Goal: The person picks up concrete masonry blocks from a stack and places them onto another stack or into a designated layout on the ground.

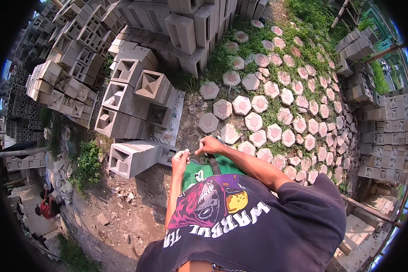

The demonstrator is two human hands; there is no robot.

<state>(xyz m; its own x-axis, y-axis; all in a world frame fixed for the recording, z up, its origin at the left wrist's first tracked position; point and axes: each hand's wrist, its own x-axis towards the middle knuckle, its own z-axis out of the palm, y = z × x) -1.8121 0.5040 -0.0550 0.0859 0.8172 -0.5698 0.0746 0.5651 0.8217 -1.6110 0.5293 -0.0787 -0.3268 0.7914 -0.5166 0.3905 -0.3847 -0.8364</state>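
My left hand (181, 158) is closed, fingers pressed together in front of my waist. A short gap to its right, my right hand (210, 145) is also closed in a pinch. Whatever either pinch holds, if anything, is too small to make out. Beneath both hands are green shorts (223, 166) with a dark strap (213, 164). Closest to my left hand, a grey concrete vent block (128, 159) lies on the ground. Beyond it rises a small stack of vent blocks (124, 120) with recessed faces. Hexagonal pavers (229, 134) lie just ahead of my right hand.
Tall stacks of hollow blocks (181, 31) stand ahead, with more piles (61, 90) at the left and others (385, 122) at the right. Rubble (103, 219) is strewn over the dirt. Grass grows between the pavers. Far left, a person in red (49, 207) is visible.
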